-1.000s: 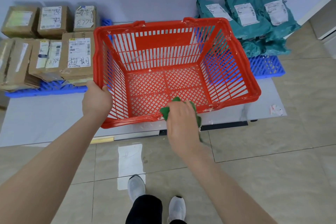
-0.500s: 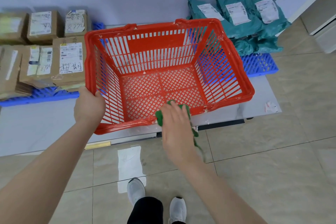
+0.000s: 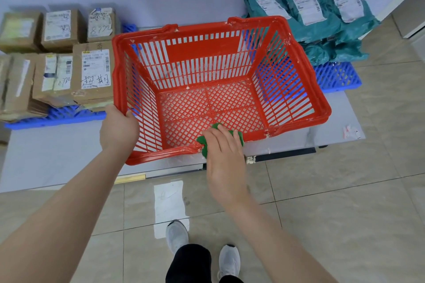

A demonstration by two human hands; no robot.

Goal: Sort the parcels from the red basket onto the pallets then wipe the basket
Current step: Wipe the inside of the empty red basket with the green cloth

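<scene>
The red basket (image 3: 202,49) stands empty on a low grey platform, tipped slightly toward me. My left hand (image 3: 118,127) grips its near left corner rim. My right hand (image 3: 224,156) presses a green cloth (image 3: 203,142) onto the basket's near rim, the fingers covering most of the cloth. Brown cardboard parcels (image 3: 94,69) lie stacked on a blue pallet (image 3: 57,117) to the left. Teal bag parcels (image 3: 308,11) are piled on another blue pallet (image 3: 335,76) to the right.
A grey platform (image 3: 46,156) carries the basket and pallets against a pale wall. Tiled floor lies in front, with a white paper patch (image 3: 169,204) by my shoes (image 3: 177,234). A cabinet edge (image 3: 409,14) stands at the far right.
My right hand with the green cloth slid a little left along the near rim. My left hand kept its hold on the corner. The view shifted slightly.
</scene>
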